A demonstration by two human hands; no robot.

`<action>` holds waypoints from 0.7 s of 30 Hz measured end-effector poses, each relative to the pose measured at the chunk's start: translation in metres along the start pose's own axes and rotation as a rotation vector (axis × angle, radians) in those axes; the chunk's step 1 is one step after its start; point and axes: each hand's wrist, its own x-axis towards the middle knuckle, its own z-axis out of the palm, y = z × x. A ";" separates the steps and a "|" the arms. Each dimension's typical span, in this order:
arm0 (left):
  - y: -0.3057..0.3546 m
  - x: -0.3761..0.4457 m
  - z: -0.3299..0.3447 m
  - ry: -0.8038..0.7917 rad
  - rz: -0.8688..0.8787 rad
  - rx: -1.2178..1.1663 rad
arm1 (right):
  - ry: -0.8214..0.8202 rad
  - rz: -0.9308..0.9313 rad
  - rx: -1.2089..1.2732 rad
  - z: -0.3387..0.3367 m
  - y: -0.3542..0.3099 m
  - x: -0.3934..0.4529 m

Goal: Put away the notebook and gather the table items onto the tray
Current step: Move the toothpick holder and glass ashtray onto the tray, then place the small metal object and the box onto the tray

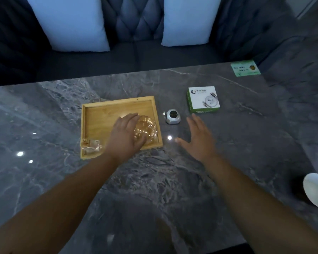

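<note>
A wooden tray (99,110) lies on the grey marble table. My left hand (124,136) grips a clear amber glass bowl (147,130) that rests in the tray's near right corner. A small clear glass piece (92,146) sits in the tray's near left corner. My right hand (198,139) hovers open, fingers spread, just right of the tray and holds nothing. A small silver round gadget (172,116) stands between the tray and my right hand. A white and green box (203,99) lies further back right. No notebook is in view.
A green card (245,68) lies at the table's far right edge. A white bowl (317,190) sticks in at the right border. Behind the table stands a dark quilted sofa (134,24) with two pale cushions.
</note>
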 end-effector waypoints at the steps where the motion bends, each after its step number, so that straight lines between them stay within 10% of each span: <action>1: 0.008 0.009 0.010 -0.030 0.008 0.010 | 0.001 0.002 0.001 -0.004 0.009 0.001; 21: 0.051 0.141 0.119 -0.393 -0.021 0.314 | -0.169 -0.163 -0.154 -0.049 0.141 0.148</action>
